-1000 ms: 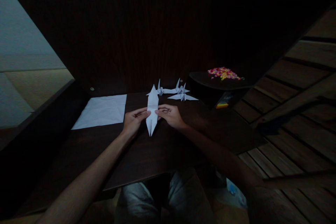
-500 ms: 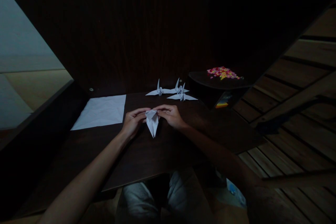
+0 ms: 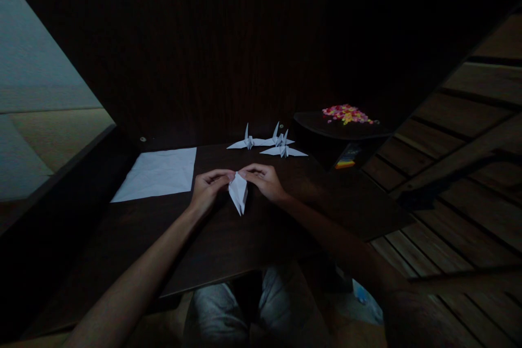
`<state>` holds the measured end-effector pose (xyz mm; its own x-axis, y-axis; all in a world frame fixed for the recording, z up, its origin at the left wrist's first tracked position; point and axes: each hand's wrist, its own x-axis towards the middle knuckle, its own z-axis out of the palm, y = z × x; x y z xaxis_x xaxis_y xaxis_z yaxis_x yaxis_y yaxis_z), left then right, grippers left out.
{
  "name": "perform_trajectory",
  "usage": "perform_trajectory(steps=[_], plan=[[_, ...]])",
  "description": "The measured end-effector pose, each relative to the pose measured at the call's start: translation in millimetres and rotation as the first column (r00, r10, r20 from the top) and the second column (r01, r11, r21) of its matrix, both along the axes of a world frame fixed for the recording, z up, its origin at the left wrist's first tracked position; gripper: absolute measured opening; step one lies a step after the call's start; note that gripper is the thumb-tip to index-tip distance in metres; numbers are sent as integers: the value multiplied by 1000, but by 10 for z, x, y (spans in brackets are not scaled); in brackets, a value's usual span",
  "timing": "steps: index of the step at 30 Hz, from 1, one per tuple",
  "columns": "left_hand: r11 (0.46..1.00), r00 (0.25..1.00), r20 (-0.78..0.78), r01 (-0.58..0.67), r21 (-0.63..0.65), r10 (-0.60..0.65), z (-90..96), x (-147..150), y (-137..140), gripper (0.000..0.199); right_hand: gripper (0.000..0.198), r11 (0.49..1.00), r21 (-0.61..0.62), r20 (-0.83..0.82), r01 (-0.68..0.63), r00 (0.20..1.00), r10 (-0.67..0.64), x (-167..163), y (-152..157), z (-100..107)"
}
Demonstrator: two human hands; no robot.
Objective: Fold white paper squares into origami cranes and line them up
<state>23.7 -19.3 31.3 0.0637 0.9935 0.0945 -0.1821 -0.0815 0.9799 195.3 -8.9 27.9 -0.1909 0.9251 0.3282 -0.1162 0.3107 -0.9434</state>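
Between my two hands is a piece of folded white paper (image 3: pixel 238 196), a narrow kite shape with its split point towards me. My left hand (image 3: pixel 207 189) pinches its upper left edge with thumb and fingers. On the other side, my right hand (image 3: pixel 264 179) grips the upper right edge the same way. The top tip is partly hidden by the fingertips. Just beyond my hands stand three white origami cranes (image 3: pixel 284 151), wings spread and close together.
A flat, creased white sheet (image 3: pixel 157 174) lies on the dark desk (image 3: pixel 220 250) to the left. At the right, a corner shelf (image 3: pixel 314 122) bears a heap of small pink, red and yellow pieces (image 3: pixel 348 113). A tall dark panel (image 3: pixel 204 54) closes off the back.
The flap that stood folded down at the top of the paper now lies up, so the paper looks like a longer kite. My fingers have drawn closer together at its tip.
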Motion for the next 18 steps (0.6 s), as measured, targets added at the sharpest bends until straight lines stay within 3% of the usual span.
perform_trajectory(steps=[8, 15, 18], plan=[[1000, 994, -105, 8, 11, -7, 41, 16, -19, 36, 20, 997, 77, -2, -21, 1000, 21, -11, 18, -79], [995, 994, -68, -79, 57, 82, 30, 37, -7, 38, 45, 998, 53, 14, 31, 999, -32, -16, 35, -85], [989, 992, -23, -119, 85, 121, 17, 24, 4, 42, 42, 999, 21, 37, 28, 999, -29, -12, 41, -80]])
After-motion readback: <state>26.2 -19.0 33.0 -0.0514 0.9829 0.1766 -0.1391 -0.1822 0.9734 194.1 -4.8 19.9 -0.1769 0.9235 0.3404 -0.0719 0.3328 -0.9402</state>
